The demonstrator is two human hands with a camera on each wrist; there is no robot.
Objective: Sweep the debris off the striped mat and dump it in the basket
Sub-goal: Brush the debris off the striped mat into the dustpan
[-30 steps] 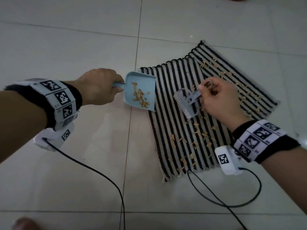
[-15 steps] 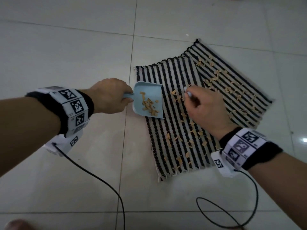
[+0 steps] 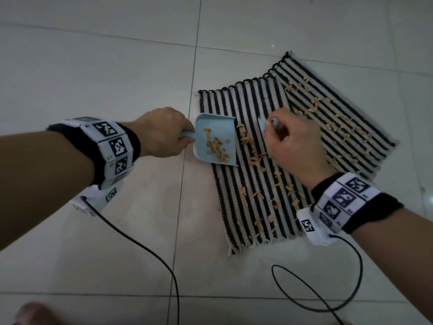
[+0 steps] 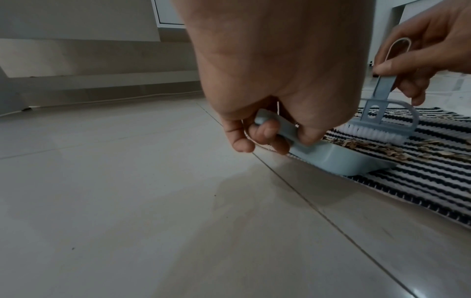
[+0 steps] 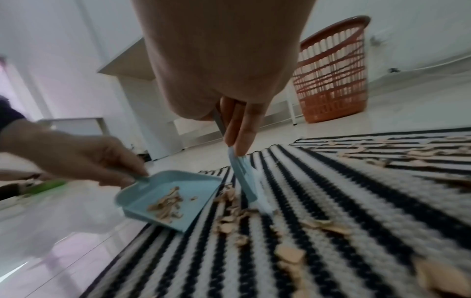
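Two hands busy: left hand [image 3: 161,133] curled round the handle of a small pale-blue plastic dustpan [image 3: 216,139], lip resting on the black-and-white striped woven mat [image 3: 262,184]. Right hand [image 3: 295,146] pinching a blue-grey hand brush [image 4: 382,125], white bristles down just beside the lip. Tan debris scraps [image 3: 216,147] in the pan, more [image 3: 278,181] scattered across the mat. Orange slatted plastic basket [image 5: 331,74] well apart, beyond.

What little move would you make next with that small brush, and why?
Probably drag the small blue plastic brush, gripped by the right hand, toward the light blue dustpan that the left hand holds: tan debris scraps lie just outside its lip on the black-and-white striped mat.
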